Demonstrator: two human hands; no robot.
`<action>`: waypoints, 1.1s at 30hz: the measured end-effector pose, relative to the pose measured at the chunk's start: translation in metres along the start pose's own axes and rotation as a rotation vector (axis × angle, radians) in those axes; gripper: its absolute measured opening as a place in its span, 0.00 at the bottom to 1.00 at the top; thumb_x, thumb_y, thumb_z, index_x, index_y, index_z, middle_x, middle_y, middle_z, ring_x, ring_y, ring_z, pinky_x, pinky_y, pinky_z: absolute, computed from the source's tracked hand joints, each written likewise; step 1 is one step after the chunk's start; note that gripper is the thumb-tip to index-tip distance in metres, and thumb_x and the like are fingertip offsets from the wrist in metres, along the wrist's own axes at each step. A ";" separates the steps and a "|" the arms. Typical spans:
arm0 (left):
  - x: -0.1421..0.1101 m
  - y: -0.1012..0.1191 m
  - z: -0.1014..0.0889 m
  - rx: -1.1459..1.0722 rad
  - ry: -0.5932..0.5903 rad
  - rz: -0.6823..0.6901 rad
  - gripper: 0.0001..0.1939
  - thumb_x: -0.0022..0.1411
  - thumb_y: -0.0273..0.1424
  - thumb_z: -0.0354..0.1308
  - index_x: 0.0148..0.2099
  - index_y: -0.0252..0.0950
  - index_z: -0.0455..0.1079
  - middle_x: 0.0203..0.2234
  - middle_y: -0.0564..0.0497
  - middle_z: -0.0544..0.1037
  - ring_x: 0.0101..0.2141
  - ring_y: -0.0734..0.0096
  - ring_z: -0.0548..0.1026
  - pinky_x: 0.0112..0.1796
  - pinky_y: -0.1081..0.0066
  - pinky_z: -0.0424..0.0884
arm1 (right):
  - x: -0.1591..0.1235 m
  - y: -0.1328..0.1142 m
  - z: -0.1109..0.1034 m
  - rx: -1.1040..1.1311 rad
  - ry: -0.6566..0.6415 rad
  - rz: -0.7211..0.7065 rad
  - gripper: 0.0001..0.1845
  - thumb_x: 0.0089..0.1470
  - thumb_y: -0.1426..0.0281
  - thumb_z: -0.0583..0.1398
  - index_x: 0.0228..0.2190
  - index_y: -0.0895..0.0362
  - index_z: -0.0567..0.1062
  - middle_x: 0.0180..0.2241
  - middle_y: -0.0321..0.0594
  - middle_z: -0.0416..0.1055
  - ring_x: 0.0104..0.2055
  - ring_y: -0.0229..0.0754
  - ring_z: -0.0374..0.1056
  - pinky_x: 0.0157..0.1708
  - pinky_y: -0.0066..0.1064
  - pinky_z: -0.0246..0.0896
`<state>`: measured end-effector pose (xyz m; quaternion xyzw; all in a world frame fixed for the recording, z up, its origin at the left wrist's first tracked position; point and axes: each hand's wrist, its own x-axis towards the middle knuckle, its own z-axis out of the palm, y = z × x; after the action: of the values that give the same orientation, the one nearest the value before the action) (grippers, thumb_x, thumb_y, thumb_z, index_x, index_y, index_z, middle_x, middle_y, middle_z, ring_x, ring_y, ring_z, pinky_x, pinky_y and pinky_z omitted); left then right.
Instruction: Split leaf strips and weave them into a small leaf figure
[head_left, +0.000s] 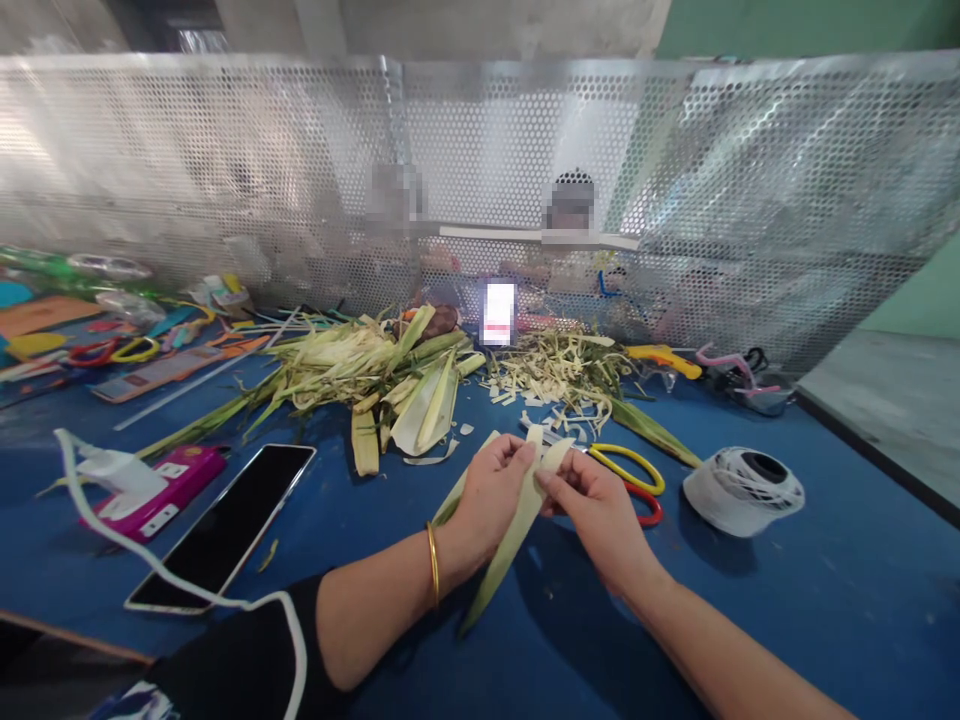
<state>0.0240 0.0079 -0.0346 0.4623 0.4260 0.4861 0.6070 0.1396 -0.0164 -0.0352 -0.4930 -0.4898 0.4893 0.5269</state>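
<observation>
Both hands meet over the blue table (630,610), pinching pale green corn husk (510,545) strips between thumbs and fingers. My left hand (491,485), with a gold bangle at the wrist, is closed on the husk, whose long end hangs down toward me. Closed too, my right hand (589,500) grips the husk's upper end close beside the left fingertips. Just behind the right hand lie scissors (637,470) with yellow and red handles. Beyond the hands are a heap of corn husks (337,365) and a pile of husk scraps (559,370).
A dark-screened phone (232,520) and a pink power strip (169,490) with a white cable lie at left. A cone of white thread (742,490) stands at right. Behind rises a perforated metal screen (300,150), with people beyond it. A yellow-handled tool (664,360) lies near safety glasses (761,395).
</observation>
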 end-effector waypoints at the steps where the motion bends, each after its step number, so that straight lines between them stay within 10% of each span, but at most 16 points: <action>1: 0.000 -0.001 0.000 0.004 0.007 0.003 0.12 0.56 0.39 0.57 0.29 0.36 0.63 0.19 0.58 0.65 0.20 0.78 0.61 0.24 0.76 0.59 | -0.001 0.000 0.000 -0.006 0.014 -0.027 0.18 0.41 0.56 0.67 0.22 0.56 0.69 0.19 0.32 0.66 0.22 0.37 0.62 0.25 0.31 0.63; 12: 0.002 -0.004 -0.002 -0.047 0.054 -0.037 0.15 0.55 0.43 0.58 0.30 0.36 0.64 0.19 0.57 0.66 0.20 0.78 0.62 0.23 0.75 0.60 | -0.002 -0.001 0.001 -0.011 -0.058 0.077 0.18 0.39 0.56 0.67 0.25 0.57 0.71 0.21 0.33 0.69 0.23 0.37 0.65 0.24 0.30 0.64; 19: -0.008 -0.001 0.003 -0.144 -0.052 -0.230 0.20 0.50 0.46 0.62 0.26 0.36 0.63 0.17 0.56 0.67 0.19 0.77 0.63 0.23 0.75 0.58 | 0.001 0.001 -0.004 -0.140 0.092 -0.128 0.19 0.45 0.56 0.64 0.19 0.54 0.64 0.17 0.31 0.61 0.21 0.36 0.59 0.21 0.29 0.60; 33: -0.008 0.002 0.003 -0.029 0.022 -0.055 0.15 0.55 0.40 0.59 0.26 0.36 0.62 0.19 0.57 0.66 0.21 0.77 0.62 0.26 0.75 0.59 | 0.000 0.003 -0.003 -0.178 0.094 -0.156 0.15 0.47 0.57 0.63 0.23 0.54 0.68 0.21 0.32 0.65 0.24 0.39 0.63 0.26 0.32 0.63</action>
<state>0.0250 0.0002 -0.0317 0.4363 0.4380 0.4806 0.6220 0.1430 -0.0168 -0.0380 -0.5205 -0.5429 0.3777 0.5401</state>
